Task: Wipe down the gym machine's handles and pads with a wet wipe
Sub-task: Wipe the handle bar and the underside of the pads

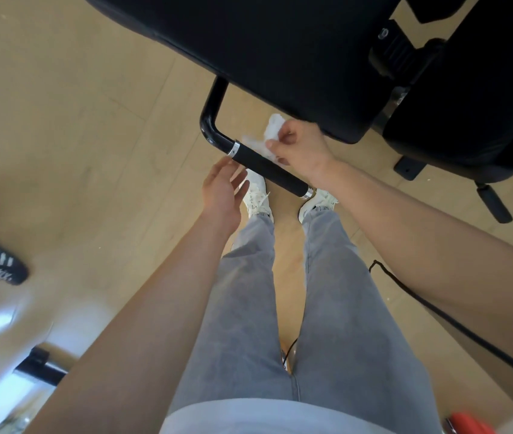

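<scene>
While the right hand point(295, 145) presses the wet wipe point(272, 128) onto the far end of the handle point(267, 169), its grip is clenched on the crumpled sheet. The bunching looks meant to push the damp face against the black sleeve, just beside the chrome ring. The left hand point(222, 191) hovers just near of the handle, its grip released, fingers straight and holding nothing. It is probably placed there to steady the bar. The handle juts out from under the black pad point(264, 51), which lies just beyond the right hand. How much of the wipe sits under the palm is hidden. The pad is cut off at the top edge, and the dark machine parts to the right are hard to read. A blurred dark shoe point(1, 266) shows far left.
</scene>
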Demonstrator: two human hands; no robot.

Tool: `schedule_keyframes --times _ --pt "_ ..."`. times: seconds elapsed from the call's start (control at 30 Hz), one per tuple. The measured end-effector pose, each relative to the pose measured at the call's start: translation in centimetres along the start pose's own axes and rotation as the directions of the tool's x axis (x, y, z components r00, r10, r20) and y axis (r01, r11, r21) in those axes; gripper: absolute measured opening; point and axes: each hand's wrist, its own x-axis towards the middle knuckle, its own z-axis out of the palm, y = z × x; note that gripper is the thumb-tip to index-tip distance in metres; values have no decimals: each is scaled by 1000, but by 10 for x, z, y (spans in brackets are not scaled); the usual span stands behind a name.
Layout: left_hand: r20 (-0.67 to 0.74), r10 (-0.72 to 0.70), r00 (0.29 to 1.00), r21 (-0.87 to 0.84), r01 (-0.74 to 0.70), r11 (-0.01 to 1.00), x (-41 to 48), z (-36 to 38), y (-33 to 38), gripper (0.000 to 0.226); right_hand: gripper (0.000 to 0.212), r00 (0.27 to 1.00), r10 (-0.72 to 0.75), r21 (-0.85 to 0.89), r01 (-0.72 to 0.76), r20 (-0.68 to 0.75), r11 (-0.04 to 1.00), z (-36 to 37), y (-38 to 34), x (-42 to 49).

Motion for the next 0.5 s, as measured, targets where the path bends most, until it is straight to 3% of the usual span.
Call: schedule_keyframes --times 0.07,0.17,0.33,0.47,0.5 --pt "48 2 999 7 -2 1000 4 0 5 29 14 992 32 31 -36 125 999 11 -4 0" --pt "109 -30 994 -17 32 999 10 -3 8 34 28 970 98 212 -146 224 966 17 -14 3" --pt "180 -22 983 -150 50 987 13 -6 14 22 39 982 18 165 -49 186 985 24 -24 16" --pt "115 -18 993 -269 49 962 13 -6 15 12 5 982 -70 131 47 177 990 31 -36 14" --pt "90 -29 996 -292 54 955 11 -6 14 10 6 978 -99 120 78 182 990 31 -36 13"
